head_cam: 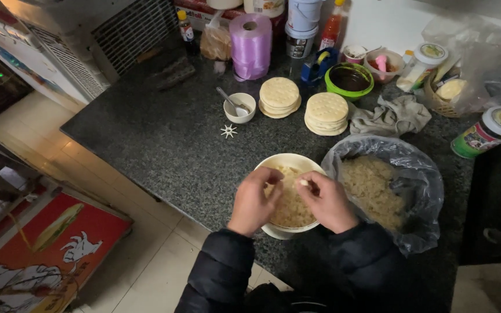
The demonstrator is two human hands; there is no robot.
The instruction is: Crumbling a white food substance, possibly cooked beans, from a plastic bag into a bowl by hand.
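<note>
Dark speckled table point(163, 145) carries a bowl point(288, 162) where both hands, left point(254, 200) and right point(326, 200), pinch small crumbs point(291, 208), best crumbled low over it.

A round white bowl point(290, 161) is sitting upright at the near edge of the dark speckled tabletop point(163, 145), just left of a clear plastic bag point(413, 174), touching it or nearly so. It is holding a heap of pale crumbled bits point(291, 206), and a small pale piece point(303, 182) is hanging over the heap.
</note>
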